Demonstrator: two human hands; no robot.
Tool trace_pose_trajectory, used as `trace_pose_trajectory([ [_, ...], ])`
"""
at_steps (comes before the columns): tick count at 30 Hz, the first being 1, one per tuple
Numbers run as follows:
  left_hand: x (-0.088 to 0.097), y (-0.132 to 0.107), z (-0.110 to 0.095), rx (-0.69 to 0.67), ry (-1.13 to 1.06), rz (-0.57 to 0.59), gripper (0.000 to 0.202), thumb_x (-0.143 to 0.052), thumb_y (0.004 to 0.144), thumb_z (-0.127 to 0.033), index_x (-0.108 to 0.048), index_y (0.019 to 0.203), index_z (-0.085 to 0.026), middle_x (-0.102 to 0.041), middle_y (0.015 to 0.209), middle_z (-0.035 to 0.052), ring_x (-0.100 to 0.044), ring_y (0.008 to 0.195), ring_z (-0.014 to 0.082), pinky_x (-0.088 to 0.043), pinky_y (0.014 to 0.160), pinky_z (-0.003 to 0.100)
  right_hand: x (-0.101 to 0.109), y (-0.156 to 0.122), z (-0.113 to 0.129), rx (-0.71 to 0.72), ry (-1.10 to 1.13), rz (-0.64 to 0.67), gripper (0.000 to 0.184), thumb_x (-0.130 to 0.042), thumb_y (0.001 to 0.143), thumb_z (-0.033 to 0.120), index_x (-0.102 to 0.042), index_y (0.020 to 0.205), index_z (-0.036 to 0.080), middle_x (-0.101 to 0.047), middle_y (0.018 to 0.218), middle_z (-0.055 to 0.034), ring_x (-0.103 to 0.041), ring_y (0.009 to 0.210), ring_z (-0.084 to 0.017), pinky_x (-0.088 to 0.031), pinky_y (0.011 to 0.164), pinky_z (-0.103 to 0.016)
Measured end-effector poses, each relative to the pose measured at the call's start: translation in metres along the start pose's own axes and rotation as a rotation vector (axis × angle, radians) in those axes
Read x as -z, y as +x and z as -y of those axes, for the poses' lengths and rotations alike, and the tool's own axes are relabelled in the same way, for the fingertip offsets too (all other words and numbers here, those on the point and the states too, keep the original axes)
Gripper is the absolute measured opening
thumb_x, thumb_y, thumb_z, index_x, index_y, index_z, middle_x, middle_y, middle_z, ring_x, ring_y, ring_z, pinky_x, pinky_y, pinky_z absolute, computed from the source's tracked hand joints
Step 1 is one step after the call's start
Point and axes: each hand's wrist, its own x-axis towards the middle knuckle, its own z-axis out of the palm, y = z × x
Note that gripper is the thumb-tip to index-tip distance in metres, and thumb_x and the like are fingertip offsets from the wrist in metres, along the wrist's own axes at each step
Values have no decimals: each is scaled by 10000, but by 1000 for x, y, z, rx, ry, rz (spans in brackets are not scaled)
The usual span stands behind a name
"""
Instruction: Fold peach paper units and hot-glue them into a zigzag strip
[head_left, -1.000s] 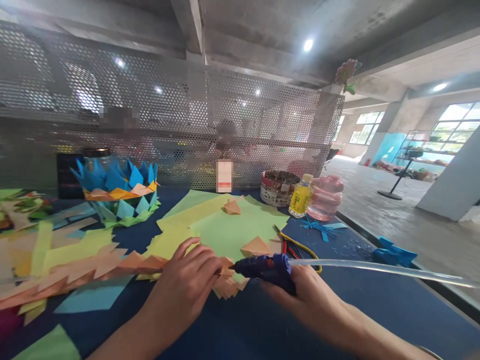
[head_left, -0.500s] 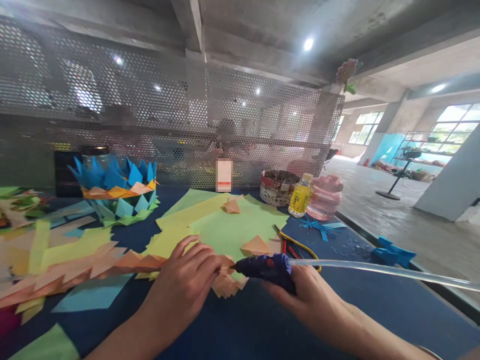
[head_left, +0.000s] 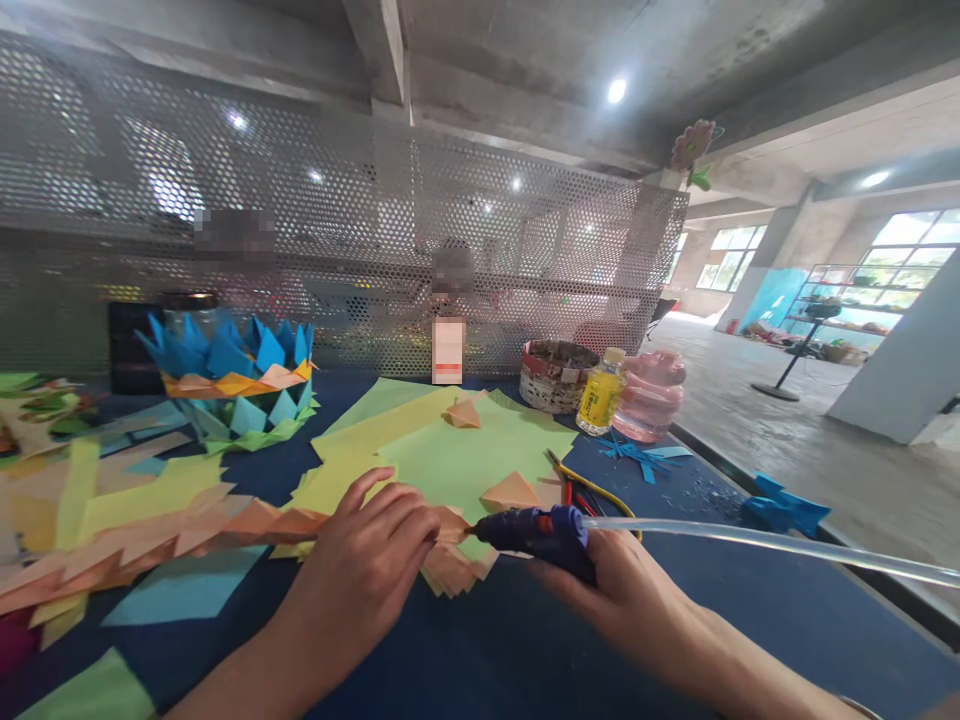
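Note:
My right hand (head_left: 626, 590) is wrapped round a dark blue glue gun (head_left: 532, 535); a long clear glue stick (head_left: 720, 533) sticks out of its back end. The nozzle points left and meets the orange folded paper at my left hand's fingertips. My left hand (head_left: 382, 560) is closed on the end of a strip of folded orange paper (head_left: 187, 535), which runs off to the left in overlapping points. Just below the nozzle lies a small stack of orange paper pieces (head_left: 456, 570). Loose orange folded triangles (head_left: 512, 490) rest on green paper sheets (head_left: 450, 450).
Pliers with red and yellow handles (head_left: 592, 485) lie right of the sheets. Behind stand a woven basket (head_left: 559, 378), a yellow-labelled bottle (head_left: 601, 395) and a pink container (head_left: 651, 398). A tiered paper crown (head_left: 232, 385) stands at left. A perforated metal screen (head_left: 337, 220) closes the back.
The glue gun has shifted very slightly right, its nozzle still at the orange paper. My left hand has barely moved.

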Motion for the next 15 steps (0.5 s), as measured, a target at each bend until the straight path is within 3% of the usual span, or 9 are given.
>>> trace_pose_trajectory([
  [9,2,2,3,-38,17,-60,189,-410,972,-114,-511,834,-196,-622,810,11,-587,844,187,-332,980,475,-2,0,-3,-15,-12,-27,396,-486,874,498,-486,622,193,-471,555,15,-380,496,-118,-261,449,-239],
  [15,5,1,6,-58,32,-83,153,-423,970,-125,-530,888,-197,-642,852,15,-601,845,185,-325,977,470,2,3,-5,-2,11,-53,311,-516,869,414,-591,687,173,-545,602,-1,-432,538,-129,-313,497,-242],
])
